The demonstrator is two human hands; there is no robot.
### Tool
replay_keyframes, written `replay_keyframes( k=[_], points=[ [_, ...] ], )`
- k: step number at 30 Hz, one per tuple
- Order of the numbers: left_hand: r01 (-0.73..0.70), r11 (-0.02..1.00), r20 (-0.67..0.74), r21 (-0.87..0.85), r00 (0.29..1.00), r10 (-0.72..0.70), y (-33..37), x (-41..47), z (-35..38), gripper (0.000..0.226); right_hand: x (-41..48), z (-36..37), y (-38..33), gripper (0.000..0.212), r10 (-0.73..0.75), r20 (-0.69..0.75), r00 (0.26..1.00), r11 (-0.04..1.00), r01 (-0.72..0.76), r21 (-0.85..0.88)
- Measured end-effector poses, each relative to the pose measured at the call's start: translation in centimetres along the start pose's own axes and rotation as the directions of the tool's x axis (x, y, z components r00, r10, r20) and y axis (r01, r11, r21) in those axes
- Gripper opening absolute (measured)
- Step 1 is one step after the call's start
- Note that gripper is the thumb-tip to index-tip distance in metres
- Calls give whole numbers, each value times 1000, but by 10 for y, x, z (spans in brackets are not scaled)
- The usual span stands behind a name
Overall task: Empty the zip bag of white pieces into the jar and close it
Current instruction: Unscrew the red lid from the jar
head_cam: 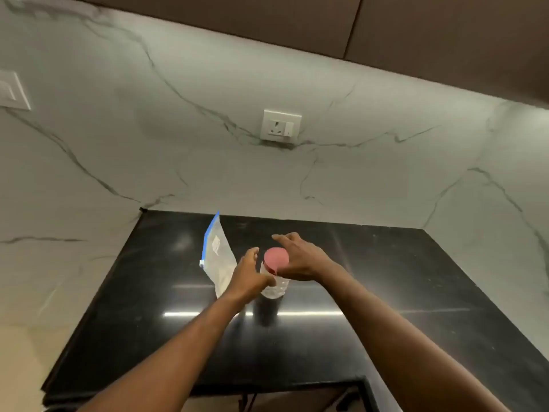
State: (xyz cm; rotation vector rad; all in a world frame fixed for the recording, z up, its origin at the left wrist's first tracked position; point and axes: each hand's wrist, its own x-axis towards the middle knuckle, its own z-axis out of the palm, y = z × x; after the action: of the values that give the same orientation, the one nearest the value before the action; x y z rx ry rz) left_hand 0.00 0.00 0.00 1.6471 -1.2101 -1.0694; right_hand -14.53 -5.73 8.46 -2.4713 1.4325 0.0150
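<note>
The clear jar stands on the black counter, its pink lid on top. The left hand grasps the jar's body. The right hand sits at the lid's right edge, fingers stretched out and released, seemingly touching it. The zip bag lies just left of the jar.

Dim, soft-focus wide-angle view; a light strip glares on the glossy black countertop, edges bowed.

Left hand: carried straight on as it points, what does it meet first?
Likely the jar, on its clear wall under the red lid; the left hand may already touch it, depth unclear.
</note>
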Motion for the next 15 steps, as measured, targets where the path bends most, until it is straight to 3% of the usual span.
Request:
replay_keyframes(
  k=[4, 6, 10, 15],
  points=[
    [20, 990, -21, 143, 1000, -17, -8, 24, 26, 113, 39, 14, 12, 76, -39, 58, 998, 973, 51, -223],
    [-16, 998, -46, 57, 999, 19, -24, 35, 39, 117, 56, 22, 18, 65, -75, 53, 996, 959, 86, -269],
    [-68, 996, -147, -58, 987, 59, -45, 48, 53, 100, 77, 33, 27, 57, -102, 6, 995, 958, 100, -270],
    [-64, 998, -179, 27, 981, 68, -57, 60, 55, 94, 93, 38, 31, 59, -125, 70, 990, 971, 136, -194]
  ],
)
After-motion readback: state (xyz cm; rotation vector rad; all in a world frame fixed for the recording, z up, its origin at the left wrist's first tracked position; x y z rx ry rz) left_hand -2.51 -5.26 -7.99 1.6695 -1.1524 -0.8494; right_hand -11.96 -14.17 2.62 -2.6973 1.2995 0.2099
